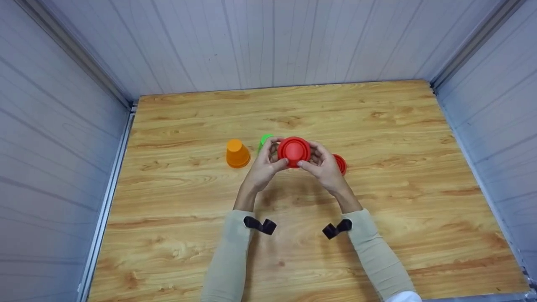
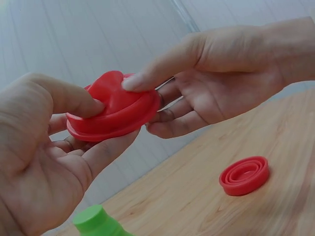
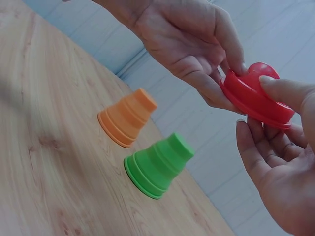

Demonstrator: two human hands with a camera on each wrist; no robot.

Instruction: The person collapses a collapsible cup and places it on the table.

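Both hands hold one red collapsible cup (image 1: 294,151) above the table, thumbs on its upper side and fingers around its rim. In the left wrist view the red cup (image 2: 115,105) is partly folded, its middle bent where the thumbs press. The left hand (image 1: 262,170) pinches its left side, the right hand (image 1: 329,170) its right side. A green cup (image 3: 160,164) stands upside down on the table, mostly hidden behind the left hand in the head view. Beside it is an upside-down orange cup (image 1: 237,154). A second red piece (image 2: 244,175), flattened into rings, lies to the right.
The wooden table (image 1: 188,235) has pale panel walls at the back (image 1: 251,46), left and right. Black straps with small mounts (image 1: 260,225) sit on both sleeved forearms.
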